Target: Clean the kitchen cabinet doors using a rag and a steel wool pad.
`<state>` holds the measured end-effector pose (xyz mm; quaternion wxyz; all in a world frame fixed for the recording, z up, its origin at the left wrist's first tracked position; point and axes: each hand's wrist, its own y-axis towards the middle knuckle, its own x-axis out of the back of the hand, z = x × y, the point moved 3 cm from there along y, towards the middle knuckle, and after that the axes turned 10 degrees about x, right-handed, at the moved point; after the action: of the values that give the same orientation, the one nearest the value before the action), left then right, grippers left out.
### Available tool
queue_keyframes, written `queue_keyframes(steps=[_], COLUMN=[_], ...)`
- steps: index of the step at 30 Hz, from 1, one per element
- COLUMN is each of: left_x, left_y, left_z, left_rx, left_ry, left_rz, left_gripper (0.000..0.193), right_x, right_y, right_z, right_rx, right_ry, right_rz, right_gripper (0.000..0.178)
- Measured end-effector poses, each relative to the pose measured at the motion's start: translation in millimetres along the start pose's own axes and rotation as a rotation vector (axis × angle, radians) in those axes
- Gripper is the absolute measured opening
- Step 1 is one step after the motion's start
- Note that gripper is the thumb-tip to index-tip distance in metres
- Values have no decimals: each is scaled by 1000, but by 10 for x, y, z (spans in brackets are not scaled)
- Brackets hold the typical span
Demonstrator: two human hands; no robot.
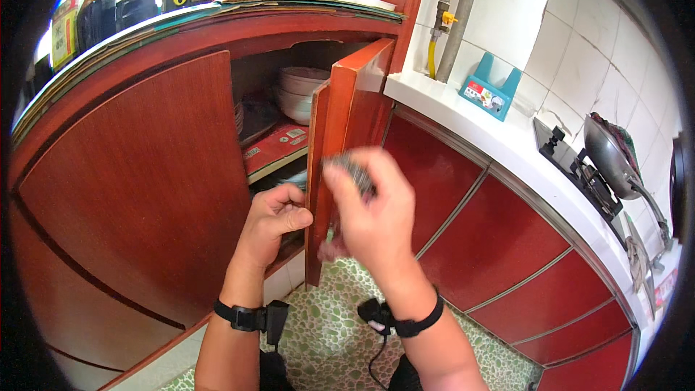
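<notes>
A red-brown wooden cabinet door (355,101) stands swung open, its edge toward me. My left hand (271,221) is closed at the door's near edge, with its thumb and curled fingers against the wood. My right hand (376,206) is on the door's other side, closed round a grey steel wool scrubber (352,175) held close to the door's face. Motion blurs the right hand and the scrubber, so I cannot tell whether the scrubber touches the wood. Both wrists wear black straps with small black devices.
Behind the door, stacked bowls (302,94) stand on a red-covered shelf (279,148). A closed cabinet door (137,195) lies left. Bottles (98,11) line the top. At right are a white counter (449,105), a teal holder (492,90), a stove (579,181) and a wok (612,163).
</notes>
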<state>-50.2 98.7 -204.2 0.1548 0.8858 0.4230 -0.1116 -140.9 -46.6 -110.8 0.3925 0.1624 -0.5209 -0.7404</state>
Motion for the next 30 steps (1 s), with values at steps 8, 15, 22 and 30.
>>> queue_keyframes(steps=[8,15,22,30], left_x=[-55,-13,-61,5], left_y=[28,40,-5,-71], left_z=[39,17,-82,-108], left_rx=[8,-19,4,-27], left_ry=[-61,-7,-23,-31], left_rz=[11,35,37,43], left_gripper=[34,30,32,44], right_x=[67,31,32,-68], right_y=[304,89,80,-296], right_z=[92,14,-45,6], right_rx=[-94,-197,-207,-277], right_ry=[38,183,153,159], right_rz=[-49,-27,0,-20], right_gripper=[21,21,19,20])
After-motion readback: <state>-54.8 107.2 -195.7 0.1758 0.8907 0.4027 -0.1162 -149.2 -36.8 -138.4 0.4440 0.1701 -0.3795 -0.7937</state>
